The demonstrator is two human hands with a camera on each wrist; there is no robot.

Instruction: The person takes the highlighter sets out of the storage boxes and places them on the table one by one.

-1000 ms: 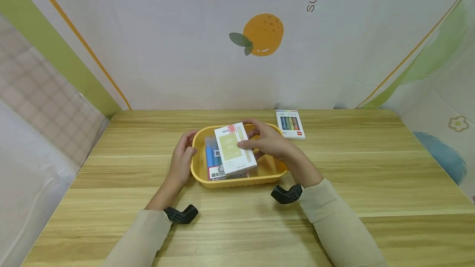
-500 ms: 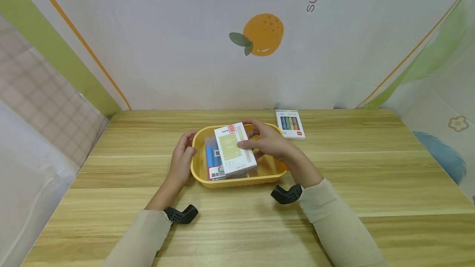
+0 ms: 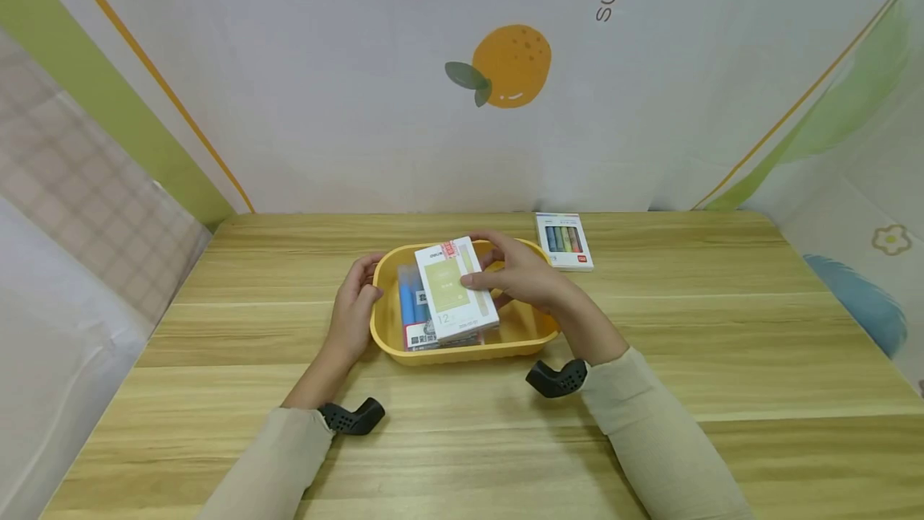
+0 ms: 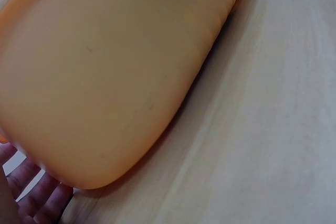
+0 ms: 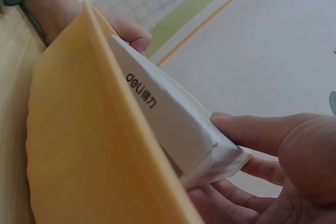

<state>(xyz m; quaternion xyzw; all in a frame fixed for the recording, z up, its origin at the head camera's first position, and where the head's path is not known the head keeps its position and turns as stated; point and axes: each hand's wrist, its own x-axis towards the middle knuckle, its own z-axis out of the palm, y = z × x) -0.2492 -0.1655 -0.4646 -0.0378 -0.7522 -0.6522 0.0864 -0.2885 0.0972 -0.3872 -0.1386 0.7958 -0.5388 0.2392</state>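
A yellow plastic basket [image 3: 462, 355] sits on the table. At its left end my left hand [image 3: 355, 303] grips the rim, thumb over the edge; the left wrist view shows its fingers [image 4: 39, 184] against the outer wall. My right hand [image 3: 530, 275] holds a white box [image 3: 447, 287] with a yellow-green label and a "12" on it, tilted over the inside of the basket. Thumb on top and fingers below pinch the box [image 5: 168, 114] in the right wrist view. Under it, partly hidden, lies a clear pack of blue pens or markers [image 3: 407, 307] with a white label.
Behind the basket, to the right, a white box of coloured sticks [image 3: 565, 242] lies flat on the wooden table [image 3: 686, 303]. A printed cloth [image 3: 325, 103] hangs at the table's back edge. Each wrist wears a black device [image 3: 557, 379].
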